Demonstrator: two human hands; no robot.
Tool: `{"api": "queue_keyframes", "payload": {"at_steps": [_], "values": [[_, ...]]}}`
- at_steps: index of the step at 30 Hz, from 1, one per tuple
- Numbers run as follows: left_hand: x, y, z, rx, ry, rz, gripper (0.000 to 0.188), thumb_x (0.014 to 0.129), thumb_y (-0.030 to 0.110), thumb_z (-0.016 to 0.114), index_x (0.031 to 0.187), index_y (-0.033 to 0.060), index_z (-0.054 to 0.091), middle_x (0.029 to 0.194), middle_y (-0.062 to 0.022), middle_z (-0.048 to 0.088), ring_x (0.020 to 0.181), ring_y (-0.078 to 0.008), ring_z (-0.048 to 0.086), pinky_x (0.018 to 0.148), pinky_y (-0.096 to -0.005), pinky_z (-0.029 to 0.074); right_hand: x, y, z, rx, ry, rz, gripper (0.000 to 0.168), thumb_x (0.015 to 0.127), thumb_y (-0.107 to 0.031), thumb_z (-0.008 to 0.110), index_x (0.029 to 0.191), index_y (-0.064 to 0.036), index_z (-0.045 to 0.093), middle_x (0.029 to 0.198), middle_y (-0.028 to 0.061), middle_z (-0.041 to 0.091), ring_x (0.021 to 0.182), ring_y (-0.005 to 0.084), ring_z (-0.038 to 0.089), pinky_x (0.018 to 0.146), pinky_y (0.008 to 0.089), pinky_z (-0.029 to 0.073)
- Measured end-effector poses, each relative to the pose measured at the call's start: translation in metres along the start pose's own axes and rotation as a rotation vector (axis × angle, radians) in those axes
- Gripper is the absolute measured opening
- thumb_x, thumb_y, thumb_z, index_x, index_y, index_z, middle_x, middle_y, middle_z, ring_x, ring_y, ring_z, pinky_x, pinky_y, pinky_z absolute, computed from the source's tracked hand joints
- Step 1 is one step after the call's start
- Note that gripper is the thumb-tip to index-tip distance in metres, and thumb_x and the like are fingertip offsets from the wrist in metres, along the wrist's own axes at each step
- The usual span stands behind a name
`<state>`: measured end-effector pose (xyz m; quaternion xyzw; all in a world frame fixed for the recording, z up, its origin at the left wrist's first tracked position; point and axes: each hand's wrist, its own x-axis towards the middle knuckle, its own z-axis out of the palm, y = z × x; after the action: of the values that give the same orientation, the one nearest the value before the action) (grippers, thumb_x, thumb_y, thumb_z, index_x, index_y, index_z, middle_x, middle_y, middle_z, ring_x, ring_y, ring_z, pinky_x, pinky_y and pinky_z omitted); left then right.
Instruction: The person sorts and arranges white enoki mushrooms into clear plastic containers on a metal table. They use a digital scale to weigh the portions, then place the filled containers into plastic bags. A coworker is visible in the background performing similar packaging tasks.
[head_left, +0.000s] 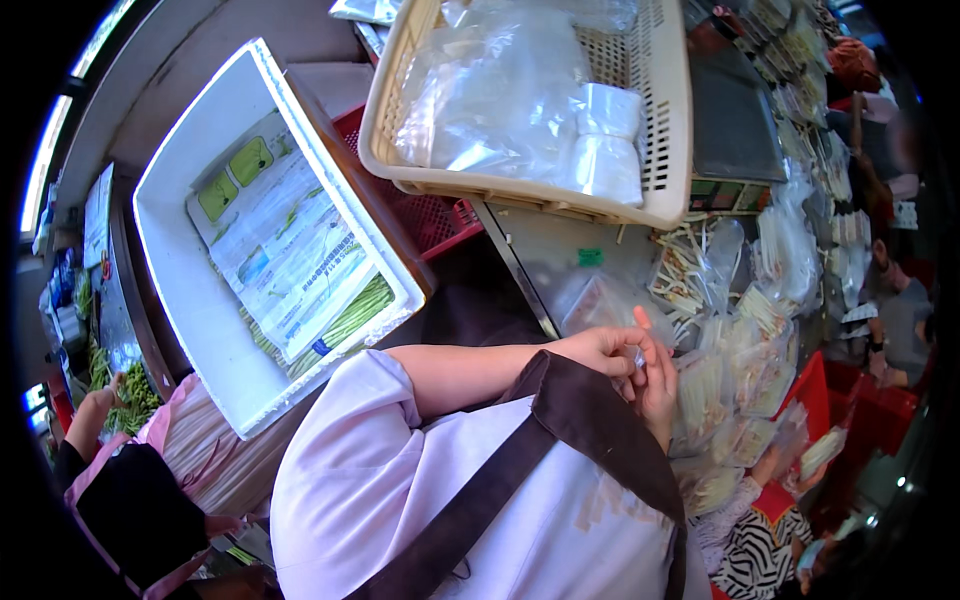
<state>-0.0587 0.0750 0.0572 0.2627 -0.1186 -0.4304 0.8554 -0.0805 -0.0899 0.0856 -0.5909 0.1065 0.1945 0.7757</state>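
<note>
My left hand (611, 354) and my right hand (660, 394) meet just in front of my dark apron bib (600, 427). Their fingers overlap, and a small shiny scrap of clear plastic (640, 358) shows between them. Which hand grips the scrap is hard to tell. Just beyond the hands, a clear plastic bag (596, 300) lies on the metal table (536, 251). To their right are several clear bags of pale, stick-like food (705, 394). Loose pale sticks with reddish bits (675, 277) lie farther back. The bib hides my right forearm.
A cream plastic basket (525, 191) of clear bags stands at the back. Left of it, a white foam box (169, 225) holds green long beans under printed sheets. A red crate (431, 225) sits between them. Other people work at left and right.
</note>
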Motion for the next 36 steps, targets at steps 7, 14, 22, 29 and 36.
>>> {"api": "queue_keyframes", "payload": {"at_steps": [7, 14, 22, 29, 36], "values": [[-0.011, 0.006, -0.046, 0.886, 0.444, 0.133, 0.027, 0.082, 0.004, 0.051, 0.109, 0.0064, 0.046, 0.092, -0.0115, 0.059, 0.073, -0.0187, 0.060, 0.066, -0.0291, 0.049, 0.018, 0.027, -0.019, -0.322, 0.201, -0.120, 0.017, 0.090, -0.009, 0.048, 0.079, 0.001, 0.056, 0.073, 0.0015, 0.055, 0.071, 0.0097, 0.052, 0.066, 0.0240, 0.043], [-0.004, -0.010, -0.081, 1.282, 0.503, -0.053, 0.015, 0.074, 0.017, 0.059, 0.082, 0.0046, 0.060, 0.082, -0.0134, 0.060, 0.079, -0.0344, 0.060, 0.066, -0.0414, 0.048, 0.016, 0.034, -0.038, -0.824, 0.036, 0.003, 0.007, 0.081, -0.008, 0.057, 0.085, -0.004, 0.053, 0.080, 0.0061, 0.059, 0.067, 0.0195, 0.058, 0.060, 0.0293, 0.046], [-0.009, 0.000, -0.090, -0.109, 0.426, -0.078, 0.017, 0.092, 0.021, 0.051, 0.090, 0.0055, 0.058, 0.083, -0.0052, 0.064, 0.081, -0.0132, 0.056, 0.074, -0.0262, 0.043, 0.004, 0.081, -0.087, 0.728, 0.224, -0.054, 0.013, 0.086, -0.019, 0.049, 0.079, -0.008, 0.052, 0.089, 0.0083, 0.059, 0.089, 0.0244, 0.055, 0.083, 0.0403, 0.042], [0.021, 0.010, -0.019, 0.831, -0.017, -0.163, 0.007, 0.090, 0.010, 0.054, 0.085, 0.0054, 0.051, 0.079, 0.0008, 0.049, 0.075, -0.0088, 0.048, 0.066, -0.0237, 0.041, -0.001, 0.024, -0.019, -0.140, 0.078, -0.251, 0.031, 0.090, -0.014, 0.049, 0.118, -0.001, 0.054, 0.121, 0.0119, 0.055, 0.103, 0.0168, 0.054, 0.088, 0.0320, 0.042], [0.016, 0.028, -0.063, 0.081, 0.508, -0.182, 0.027, 0.087, 0.014, 0.057, 0.108, -0.0020, 0.056, 0.103, -0.0115, 0.059, 0.100, -0.0283, 0.057, 0.086, -0.0434, 0.048, -0.004, 0.061, -0.046, -0.605, 0.286, -0.401, 0.009, 0.077, -0.014, 0.062, 0.079, -0.006, 0.057, 0.076, 0.0010, 0.059, 0.078, 0.0160, 0.055, 0.072, 0.0302, 0.042]]}}
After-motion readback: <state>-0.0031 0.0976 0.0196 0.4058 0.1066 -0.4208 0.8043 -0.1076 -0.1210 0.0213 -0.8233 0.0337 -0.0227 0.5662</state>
